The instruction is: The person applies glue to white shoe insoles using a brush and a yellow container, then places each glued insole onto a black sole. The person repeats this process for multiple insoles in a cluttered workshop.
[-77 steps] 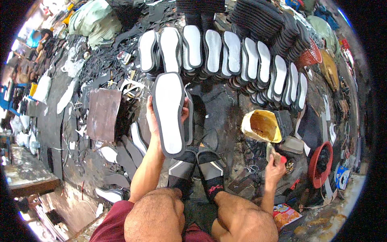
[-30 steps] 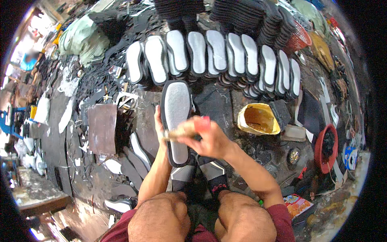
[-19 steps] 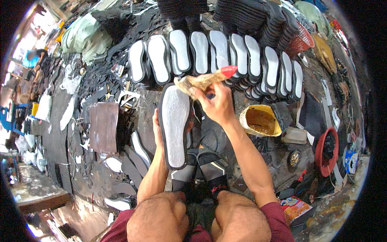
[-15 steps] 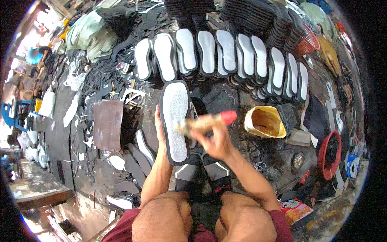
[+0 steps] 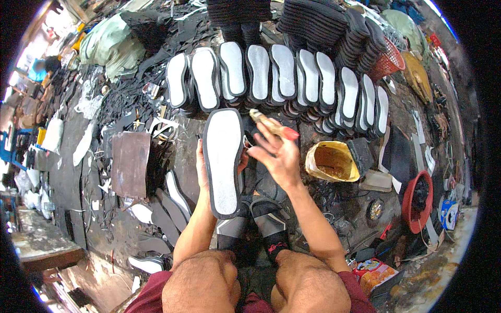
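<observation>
My left hand grips a shoe sole from beneath, thumb along its left edge and fingertips showing at the right. The sole stands lengthwise before me, its white upper face framed by a black rim. Just to its right, my right hand holds a brush with a red-ended handle. The brush lies across the hand, bristles toward the upper left, apart from the sole, while some fingers are spread. Right of that hand is a yellow-rimmed container with brownish residue inside.
Several stacks of white-faced soles stand in a curved row ahead. Behind them rise tall piles of black soles. A brown block sits left, a red basin right. Black scraps litter the floor; my sandalled feet are below the sole.
The brush has left the sole's white face and moved up and right with my right hand, whose fingers have loosened and spread. My left hand still holds the sole. The view has shifted slightly.
</observation>
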Demonstrator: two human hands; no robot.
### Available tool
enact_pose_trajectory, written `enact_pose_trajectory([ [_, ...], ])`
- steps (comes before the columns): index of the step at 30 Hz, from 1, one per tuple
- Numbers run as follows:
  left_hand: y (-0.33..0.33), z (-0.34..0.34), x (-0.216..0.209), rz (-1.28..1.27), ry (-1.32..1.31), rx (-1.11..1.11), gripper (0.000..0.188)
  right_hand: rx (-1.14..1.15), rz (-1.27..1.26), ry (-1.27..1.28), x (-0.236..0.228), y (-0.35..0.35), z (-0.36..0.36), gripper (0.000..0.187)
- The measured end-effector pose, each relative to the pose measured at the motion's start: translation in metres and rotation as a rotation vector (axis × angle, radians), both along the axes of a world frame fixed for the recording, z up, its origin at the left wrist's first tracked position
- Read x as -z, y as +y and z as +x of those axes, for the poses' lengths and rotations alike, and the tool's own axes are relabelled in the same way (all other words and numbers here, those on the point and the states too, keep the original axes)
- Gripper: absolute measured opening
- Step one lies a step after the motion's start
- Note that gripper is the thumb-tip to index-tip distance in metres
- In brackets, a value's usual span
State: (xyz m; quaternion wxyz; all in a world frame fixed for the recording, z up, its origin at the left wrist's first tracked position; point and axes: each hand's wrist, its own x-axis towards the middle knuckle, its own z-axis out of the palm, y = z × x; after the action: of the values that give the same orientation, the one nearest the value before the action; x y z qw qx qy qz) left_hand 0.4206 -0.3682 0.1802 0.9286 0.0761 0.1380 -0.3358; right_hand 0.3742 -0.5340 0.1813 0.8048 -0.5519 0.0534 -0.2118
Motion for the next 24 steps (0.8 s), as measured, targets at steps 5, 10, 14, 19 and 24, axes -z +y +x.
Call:
enact_pose_trajectory([
  [5,0.011,0.007,0.004,0.098,-0.048,0.028,0.079,0.168,-0.025,0.202,-0.006,-0.019,0.002,0.066],
  [10,0.003,0.050,0.013,0.149,-0.151,0.079,0.092,0.369,-0.339,0.098,0.000,-0.087,-0.048,0.055],
  [14,-0.042,0.147,-0.018,0.227,-0.450,0.034,0.102,0.418,-0.513,0.225,0.002,-0.084,-0.086,0.060],
  [19,-0.080,0.249,-0.032,0.330,-0.499,0.026,0.117,0.458,-0.401,0.362,0.011,-0.066,-0.109,0.069],
  [24,-0.097,0.262,-0.019,0.482,-0.553,0.117,0.124,0.319,-0.602,0.571,0.002,-0.051,-0.124,0.070],
])
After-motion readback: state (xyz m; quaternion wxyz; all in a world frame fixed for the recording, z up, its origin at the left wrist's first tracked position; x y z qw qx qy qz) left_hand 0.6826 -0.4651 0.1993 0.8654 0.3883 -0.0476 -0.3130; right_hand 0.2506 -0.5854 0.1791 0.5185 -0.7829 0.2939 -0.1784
